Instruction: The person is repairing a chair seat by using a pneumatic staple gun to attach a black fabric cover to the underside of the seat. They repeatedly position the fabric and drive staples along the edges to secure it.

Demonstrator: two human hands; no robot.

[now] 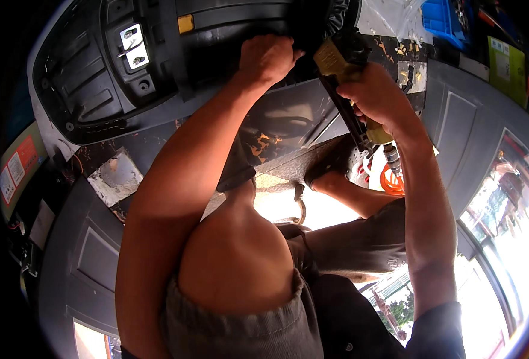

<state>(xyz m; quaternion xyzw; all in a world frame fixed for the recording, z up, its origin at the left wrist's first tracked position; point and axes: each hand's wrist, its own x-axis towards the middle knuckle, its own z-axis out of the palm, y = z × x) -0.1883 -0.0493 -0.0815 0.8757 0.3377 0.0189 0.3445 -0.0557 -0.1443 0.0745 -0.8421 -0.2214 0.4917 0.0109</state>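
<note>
An upside-down black seat (91, 72), its plastic base facing up, lies across the far side of the work surface. Stitched dark cover material runs along its edge. My left hand (267, 57) is closed in a fist at the seat's near right edge, pressing on the dark cover; whether the fingers pinch it is hidden. My right hand (379, 99) grips the handle of a yellow and black pneumatic staple gun (336, 57). The gun's head is up against the right end of the seat, and its nose is hidden in shadow.
A coiled orange air hose (392, 179) hangs below the gun's fitting. A silver bracket (134, 46) is on the seat base. A worn, paint-chipped work surface (288, 128) runs beneath. Blue bin (443, 23) at far right; green boxes (511, 75) beside it. My bare knee (234, 257) rises close below.
</note>
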